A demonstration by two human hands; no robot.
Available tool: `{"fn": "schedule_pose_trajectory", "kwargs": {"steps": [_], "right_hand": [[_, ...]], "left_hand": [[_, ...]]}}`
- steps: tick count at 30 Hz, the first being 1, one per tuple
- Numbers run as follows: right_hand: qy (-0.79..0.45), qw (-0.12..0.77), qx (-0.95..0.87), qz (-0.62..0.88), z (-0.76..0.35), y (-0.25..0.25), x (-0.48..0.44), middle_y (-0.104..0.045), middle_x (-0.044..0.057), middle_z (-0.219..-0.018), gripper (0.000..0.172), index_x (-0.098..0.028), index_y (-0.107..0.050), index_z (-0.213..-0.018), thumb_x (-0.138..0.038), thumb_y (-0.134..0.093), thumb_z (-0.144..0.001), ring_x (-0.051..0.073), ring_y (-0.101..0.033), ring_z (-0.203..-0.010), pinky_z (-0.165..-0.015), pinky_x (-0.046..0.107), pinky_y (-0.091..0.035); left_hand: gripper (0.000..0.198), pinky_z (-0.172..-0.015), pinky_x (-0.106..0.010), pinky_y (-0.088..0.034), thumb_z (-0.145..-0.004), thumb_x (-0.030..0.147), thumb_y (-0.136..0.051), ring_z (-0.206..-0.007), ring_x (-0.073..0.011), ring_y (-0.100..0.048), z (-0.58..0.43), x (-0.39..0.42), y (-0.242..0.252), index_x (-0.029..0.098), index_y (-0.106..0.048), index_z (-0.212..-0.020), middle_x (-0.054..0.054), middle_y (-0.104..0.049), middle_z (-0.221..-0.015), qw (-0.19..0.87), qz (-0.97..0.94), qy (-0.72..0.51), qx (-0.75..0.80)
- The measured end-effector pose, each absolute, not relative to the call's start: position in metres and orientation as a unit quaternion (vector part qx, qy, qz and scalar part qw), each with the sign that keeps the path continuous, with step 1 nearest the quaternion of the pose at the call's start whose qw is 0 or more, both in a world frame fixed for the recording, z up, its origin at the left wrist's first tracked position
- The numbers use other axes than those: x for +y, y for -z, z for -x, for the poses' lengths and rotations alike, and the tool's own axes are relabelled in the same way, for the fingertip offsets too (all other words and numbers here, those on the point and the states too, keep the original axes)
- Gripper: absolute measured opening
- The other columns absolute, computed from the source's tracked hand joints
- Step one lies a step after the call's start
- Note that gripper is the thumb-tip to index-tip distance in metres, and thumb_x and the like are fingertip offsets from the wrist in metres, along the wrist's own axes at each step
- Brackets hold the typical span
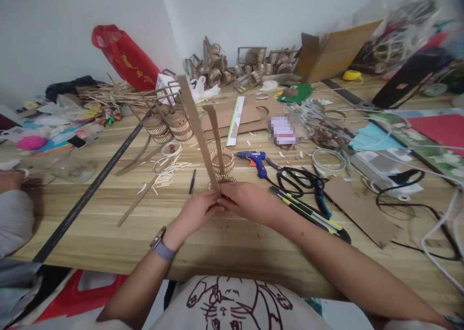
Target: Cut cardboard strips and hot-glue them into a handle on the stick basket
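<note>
A long brown cardboard strip (197, 127) stands up, leaning left, at the near side of a small round stick basket (227, 179). My left hand (195, 213) is closed, its fingertips pinching the strip's lower end against the basket. From the other side my right hand (248, 199) is also closed around that joint, covering most of the basket's near wall. Just behind sits another round slatted piece (226, 168), and a second upright strip (215, 134) rises there; I cannot tell which piece it joins.
A blue glue gun (256, 161), black scissors (295, 180) and a yellow box cutter (308, 214) lie to the right. Left are a pen (192, 182) and loose sticks (168, 175). Finished baskets (179, 124) stand further back. Another person's sleeve (14, 221) shows at the left edge.
</note>
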State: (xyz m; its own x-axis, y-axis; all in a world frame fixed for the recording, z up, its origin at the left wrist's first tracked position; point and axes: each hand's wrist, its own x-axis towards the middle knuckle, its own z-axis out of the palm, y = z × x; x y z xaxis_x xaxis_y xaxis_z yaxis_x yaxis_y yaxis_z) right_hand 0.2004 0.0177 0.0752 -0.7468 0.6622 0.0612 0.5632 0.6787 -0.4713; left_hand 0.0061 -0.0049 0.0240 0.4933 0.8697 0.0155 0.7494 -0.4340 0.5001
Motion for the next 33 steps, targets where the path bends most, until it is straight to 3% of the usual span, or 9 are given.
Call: {"fn": "schedule_pose_trajectory", "kwargs": {"steps": [12, 18, 23, 33], "right_hand": [[-0.222, 0.126, -0.904, 0.343, -0.201, -0.072, 0.018, -0.069, 0.007, -0.083, 0.014, -0.017, -0.060, -0.081, -0.020, -0.056, -0.094, 0.018, -0.061, -0.076, -0.064, 0.027, -0.037], [-0.255, 0.159, -0.889, 0.346, -0.207, -0.070, 0.020, -0.072, 0.005, -0.087, 0.008, -0.018, -0.065, -0.089, -0.018, -0.058, -0.092, 0.016, -0.063, -0.077, -0.065, 0.025, -0.040], [-0.225, 0.188, -0.813, 0.503, -0.232, -0.074, 0.035, -0.072, 0.001, -0.078, 0.018, -0.020, -0.069, -0.090, -0.024, -0.052, -0.095, 0.014, -0.063, -0.070, -0.063, 0.023, -0.041], [-0.121, 0.081, -0.709, 0.690, -0.255, -0.047, 0.093, -0.074, 0.019, -0.097, 0.037, -0.012, -0.071, -0.098, -0.044, -0.054, -0.092, 0.028, -0.068, -0.087, -0.067, 0.031, -0.043]], "left_hand": [[0.024, -0.095, -0.036, -0.052, -0.087, 0.021, -0.066, -0.113, -0.0269, -0.065, -0.008, -0.004, -0.019, 0.019, -0.068, -0.111, -0.008, -0.069, -0.123, 0.216, -0.835, -0.138, 0.487], [0.015, -0.088, -0.034, -0.054, -0.092, 0.026, -0.061, -0.104, -0.0249, -0.068, -0.012, -0.008, -0.018, 0.021, -0.072, -0.100, -0.006, -0.072, -0.112, 0.197, -0.824, -0.149, 0.509], [0.014, -0.088, -0.032, -0.053, -0.090, 0.024, -0.064, -0.104, -0.0238, -0.068, -0.013, -0.010, -0.019, 0.021, -0.074, -0.101, -0.005, -0.072, -0.113, 0.196, -0.825, -0.163, 0.504], [0.018, -0.088, -0.031, -0.052, -0.094, 0.032, -0.059, -0.101, -0.0219, -0.067, -0.010, -0.008, -0.015, 0.022, -0.074, -0.098, -0.005, -0.072, -0.107, 0.187, -0.833, -0.149, 0.500]]}}
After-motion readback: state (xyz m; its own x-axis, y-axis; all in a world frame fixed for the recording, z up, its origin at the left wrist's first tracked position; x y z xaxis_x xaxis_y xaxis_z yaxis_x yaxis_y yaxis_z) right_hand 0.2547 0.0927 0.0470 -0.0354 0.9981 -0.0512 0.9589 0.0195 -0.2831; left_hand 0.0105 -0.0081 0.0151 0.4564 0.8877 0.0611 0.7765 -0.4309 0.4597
